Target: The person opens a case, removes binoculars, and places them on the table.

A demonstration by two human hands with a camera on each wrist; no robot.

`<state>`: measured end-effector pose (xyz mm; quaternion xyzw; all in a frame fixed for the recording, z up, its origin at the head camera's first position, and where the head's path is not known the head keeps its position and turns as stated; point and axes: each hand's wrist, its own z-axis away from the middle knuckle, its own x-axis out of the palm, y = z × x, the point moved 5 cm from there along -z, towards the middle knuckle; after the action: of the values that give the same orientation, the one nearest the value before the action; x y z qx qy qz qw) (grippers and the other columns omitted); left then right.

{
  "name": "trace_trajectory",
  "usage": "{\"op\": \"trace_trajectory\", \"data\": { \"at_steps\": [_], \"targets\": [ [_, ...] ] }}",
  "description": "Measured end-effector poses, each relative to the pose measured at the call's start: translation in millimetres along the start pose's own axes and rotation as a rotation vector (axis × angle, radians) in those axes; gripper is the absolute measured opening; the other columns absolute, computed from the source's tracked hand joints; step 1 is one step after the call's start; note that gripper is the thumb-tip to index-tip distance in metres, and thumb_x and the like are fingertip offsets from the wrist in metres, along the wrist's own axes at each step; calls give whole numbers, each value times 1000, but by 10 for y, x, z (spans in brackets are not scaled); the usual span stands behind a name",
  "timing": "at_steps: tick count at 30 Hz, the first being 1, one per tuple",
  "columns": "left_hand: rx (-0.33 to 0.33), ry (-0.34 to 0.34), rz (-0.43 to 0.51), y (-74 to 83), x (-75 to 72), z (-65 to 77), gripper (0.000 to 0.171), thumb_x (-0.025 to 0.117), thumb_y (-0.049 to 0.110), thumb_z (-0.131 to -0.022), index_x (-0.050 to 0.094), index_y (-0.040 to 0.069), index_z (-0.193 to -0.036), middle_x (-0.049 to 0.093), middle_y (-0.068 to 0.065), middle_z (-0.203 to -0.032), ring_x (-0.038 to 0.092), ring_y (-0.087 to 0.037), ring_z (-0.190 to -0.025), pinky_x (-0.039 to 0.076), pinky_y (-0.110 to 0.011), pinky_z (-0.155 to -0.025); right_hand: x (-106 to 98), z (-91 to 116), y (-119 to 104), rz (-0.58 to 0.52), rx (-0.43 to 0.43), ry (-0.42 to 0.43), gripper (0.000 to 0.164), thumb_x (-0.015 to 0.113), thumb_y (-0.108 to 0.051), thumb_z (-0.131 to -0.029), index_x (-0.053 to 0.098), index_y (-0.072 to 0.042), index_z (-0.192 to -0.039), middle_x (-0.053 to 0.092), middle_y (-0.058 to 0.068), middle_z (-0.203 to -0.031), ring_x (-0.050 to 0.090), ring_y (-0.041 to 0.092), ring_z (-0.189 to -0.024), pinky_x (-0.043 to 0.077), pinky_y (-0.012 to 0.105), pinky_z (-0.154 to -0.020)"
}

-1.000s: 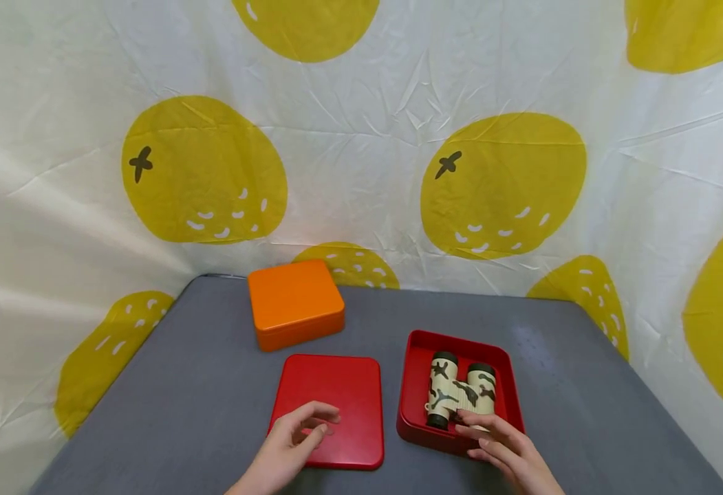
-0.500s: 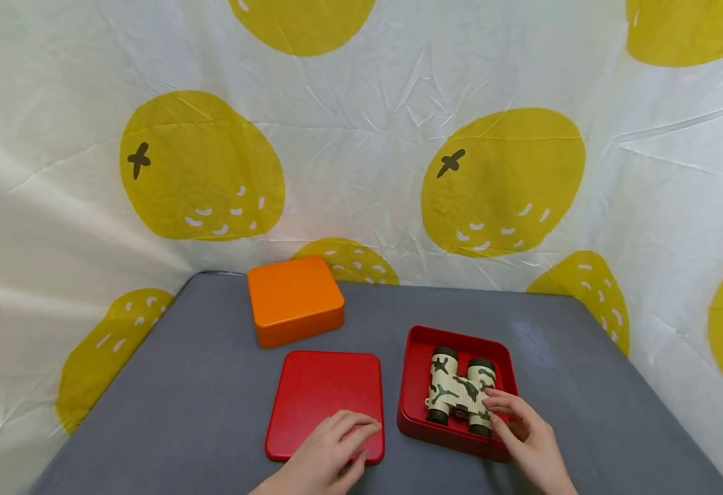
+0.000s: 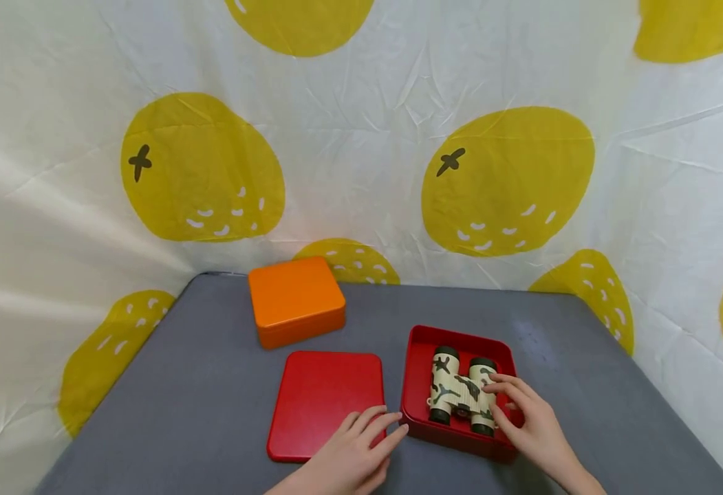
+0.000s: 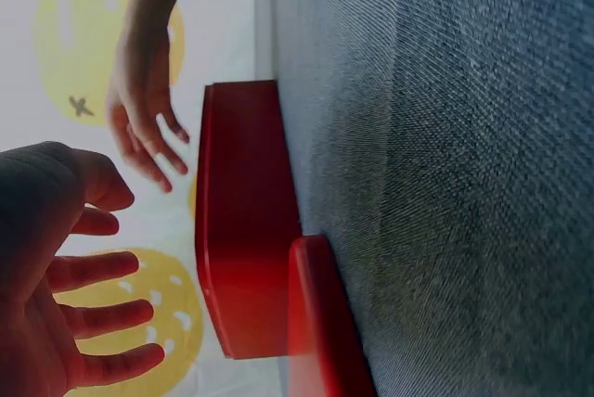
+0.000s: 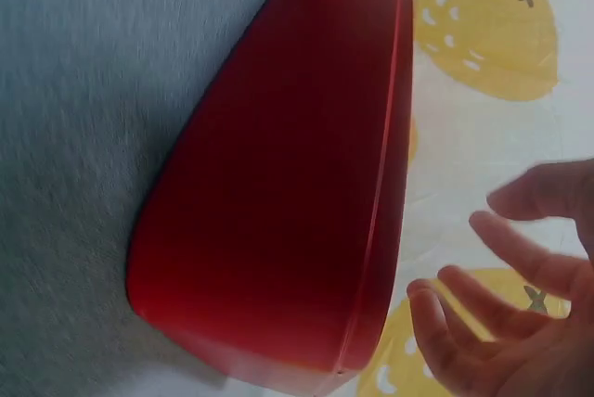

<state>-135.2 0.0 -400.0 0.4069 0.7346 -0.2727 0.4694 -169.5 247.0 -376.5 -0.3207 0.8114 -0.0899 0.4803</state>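
Well back, orange box (image 3: 296,301); nearer, red lid (image 3: 324,402), binoculars (image 3: 457,392) in red box (image 3: 448,441), hands (image 3: 356,450) (image 3: 536,425) empty, loosely spread.

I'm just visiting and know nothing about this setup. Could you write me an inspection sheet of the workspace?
Surface: grey, woven-textured tabletop; faint pale patch toward the far right.
Job's things: camouflage-patterned beige binoculars inside an open, glossy red square box; a flat, glossy red square lid lies to the box's left in the head view.
Clutter: closed, glossy orange squarish box, farther back.
Hands: left hand over the lid's near right corner; right hand over the red box's near right part; both hold nothing.
Cables: nothing seen.
Surroundings: white cloth with yellow fruit print, behind and at both sides.
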Motion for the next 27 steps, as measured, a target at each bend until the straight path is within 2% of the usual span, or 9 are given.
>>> {"op": "trace_trajectory", "data": {
  "at_steps": [3,8,11,15,20,27],
  "targets": [
    [-5,-60,-18,-5,58,-45,56,64,31,-79,45,16,-129,46,-3,-130,42,-19,-117,44,-29,-84,27,-56,-12,61,-106,-23,32,73,2,-64,64,-10,-92,60,7,-106,58,17,-84,46,14,-64],
    [-12,-155,-35,-1,153,-94,57,60,35,-82,41,19,-133,41,-1,-136,37,-23,-123,44,-33,-86,108,-117,-27,181,-209,-115,40,77,-8,-63,63,-11,-100,57,5,-111,52,17,-96,50,34,-70],
    [-18,-183,-63,10,196,-102,57,59,37,-83,39,20,-134,40,-1,-137,36,-25,-124,44,-35,-86,168,-129,-24,212,-251,-158,44,78,-14,-62,62,-11,-103,57,6,-112,53,19,-97,48,40,-69],
    [-32,-195,-101,14,251,-105,59,58,38,-83,38,20,-135,40,-1,-137,35,-27,-125,45,-40,-86,250,-135,34,243,-237,-216,48,78,-21,-64,61,-12,-108,57,7,-113,52,22,-100,43,42,-68],
    [-56,-162,-163,3,278,-129,62,60,41,-81,38,20,-135,43,0,-133,39,-28,-122,45,-43,-86,336,-150,113,304,-191,-280,55,77,-31,-65,58,-14,-113,56,8,-116,49,23,-107,39,43,-73],
    [-87,-144,-212,-8,310,-179,59,57,42,-82,41,19,-134,46,4,-131,41,-28,-120,45,-44,-87,426,-159,146,361,-155,-345,65,74,-40,-66,54,-9,-120,56,11,-117,47,29,-109,38,46,-75]
  ]
}}
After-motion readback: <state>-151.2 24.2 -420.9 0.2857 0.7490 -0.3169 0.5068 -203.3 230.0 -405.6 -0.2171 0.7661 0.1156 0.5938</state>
